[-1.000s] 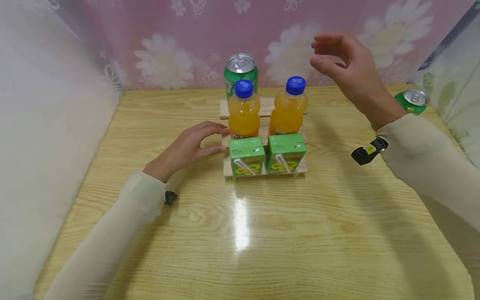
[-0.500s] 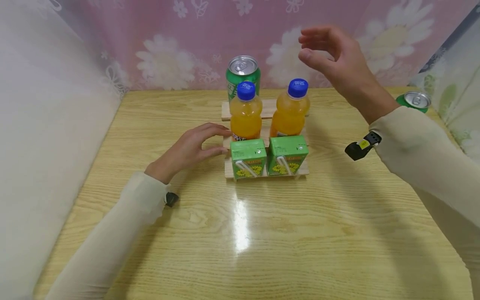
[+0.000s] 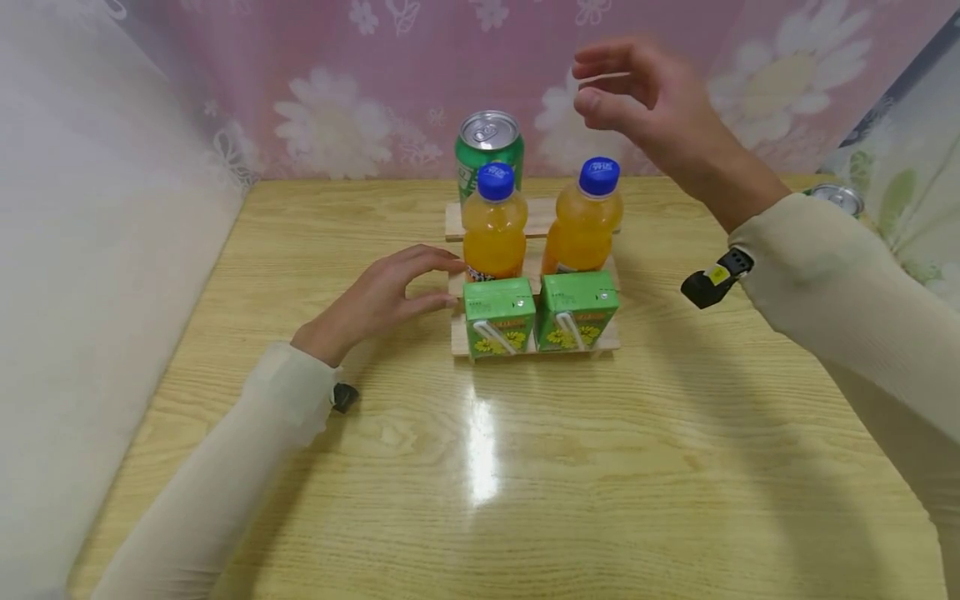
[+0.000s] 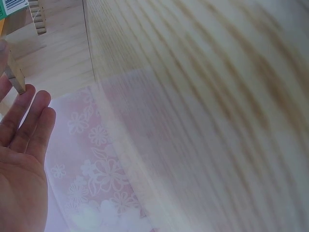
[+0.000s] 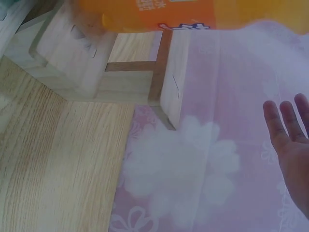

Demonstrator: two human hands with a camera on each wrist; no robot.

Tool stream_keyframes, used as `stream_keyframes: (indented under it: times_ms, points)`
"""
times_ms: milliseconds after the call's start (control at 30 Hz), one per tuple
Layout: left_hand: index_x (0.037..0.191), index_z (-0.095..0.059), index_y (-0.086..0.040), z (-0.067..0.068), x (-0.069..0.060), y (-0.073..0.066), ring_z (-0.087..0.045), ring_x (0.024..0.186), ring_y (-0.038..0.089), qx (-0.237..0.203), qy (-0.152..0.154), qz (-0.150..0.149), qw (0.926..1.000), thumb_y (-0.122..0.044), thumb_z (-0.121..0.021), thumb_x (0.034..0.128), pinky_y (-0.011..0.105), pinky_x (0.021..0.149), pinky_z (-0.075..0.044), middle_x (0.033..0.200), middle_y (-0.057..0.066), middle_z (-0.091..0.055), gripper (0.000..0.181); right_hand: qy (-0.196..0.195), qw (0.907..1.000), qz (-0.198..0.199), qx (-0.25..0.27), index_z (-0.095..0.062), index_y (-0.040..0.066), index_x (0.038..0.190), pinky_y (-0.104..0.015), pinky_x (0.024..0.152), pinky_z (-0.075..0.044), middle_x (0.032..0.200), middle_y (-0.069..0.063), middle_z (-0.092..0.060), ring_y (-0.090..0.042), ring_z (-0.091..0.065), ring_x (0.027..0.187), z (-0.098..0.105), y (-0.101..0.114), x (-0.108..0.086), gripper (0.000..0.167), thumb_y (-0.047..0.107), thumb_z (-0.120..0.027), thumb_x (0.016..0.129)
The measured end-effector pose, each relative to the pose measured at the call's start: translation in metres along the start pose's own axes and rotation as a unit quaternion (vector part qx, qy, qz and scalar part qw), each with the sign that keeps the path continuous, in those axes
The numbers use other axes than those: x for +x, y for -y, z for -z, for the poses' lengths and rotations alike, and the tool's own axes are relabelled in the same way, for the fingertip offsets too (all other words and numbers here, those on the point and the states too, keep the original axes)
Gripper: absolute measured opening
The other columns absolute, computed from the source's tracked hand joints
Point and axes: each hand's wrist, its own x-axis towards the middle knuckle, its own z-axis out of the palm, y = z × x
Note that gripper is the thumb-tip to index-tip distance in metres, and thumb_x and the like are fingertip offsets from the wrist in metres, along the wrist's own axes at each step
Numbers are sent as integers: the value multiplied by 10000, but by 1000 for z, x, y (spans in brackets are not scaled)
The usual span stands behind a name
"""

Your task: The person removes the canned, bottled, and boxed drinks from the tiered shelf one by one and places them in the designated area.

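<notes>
A stepped wooden rack [image 3: 542, 218] stands on the table. Its back shelf bears a green drink can [image 3: 490, 150] at the left. Two bottles of orange drink [image 3: 495, 237] with blue caps stand on the middle shelf, and two green juice cartons [image 3: 500, 310] with straws on the front one. My left hand [image 3: 378, 296] holds the left end of the middle shelf between thumb and fingers; the shelf end [image 4: 15, 76] shows in the left wrist view. Holding nothing, my right hand [image 3: 652, 100] hovers behind and above the right bottle [image 3: 583, 229], fingers loosely bent.
Another green can [image 3: 838, 198] stands at the table's far right, mostly hidden by my right sleeve. A pink flowered cloth [image 3: 405, 92] hangs behind the table [image 3: 390, 467]. White cloth [image 3: 90, 208] borders the left side.
My right hand has moved left and a little upward, and its sleeve now covers more of the far-right can. The left hand keeps its place at the rack.
</notes>
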Motion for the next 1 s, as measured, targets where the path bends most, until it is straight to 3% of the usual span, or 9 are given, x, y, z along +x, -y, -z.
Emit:
stream_keyframes:
  times_ms: [200,567,833,1000]
  points:
    - [1448,-689,-130,0,-1,0,-596,1445,218,-35,-4,-46,10000,-272,-789,1029,446,1256,-479,1497,27,-672,453,401,9991,-120,4,-510,216,1607,-434,1294,-432,1642,-39,-505,-241,-620,1318,-3,4,3,577,314,-674,1063]
    - [1452,-689,-134,1,1,1,-591,1453,224,10,27,-5,10000,-286,-787,1031,459,1272,-461,1503,30,-669,458,927,9950,-220,-301,-453,245,1652,-480,1313,-403,1703,-15,-446,-293,-502,1510,-9,13,14,653,363,-689,1055]
    - [1451,-690,-130,0,0,1,-593,1447,223,-34,46,-11,10000,-260,-795,1024,454,1269,-464,1498,32,-673,459,1375,9890,-367,-412,-424,266,1668,-572,1290,-415,1741,-5,-393,-335,-479,1537,-18,14,20,684,397,-690,1051]
    - [1454,-688,-129,0,0,1,-592,1450,227,-18,42,-7,10000,-265,-791,1028,456,1268,-466,1504,37,-668,459,1730,9838,-414,-212,-430,256,1666,-581,1268,-439,1737,-12,-399,-341,-482,1536,-23,19,25,689,367,-688,1036]
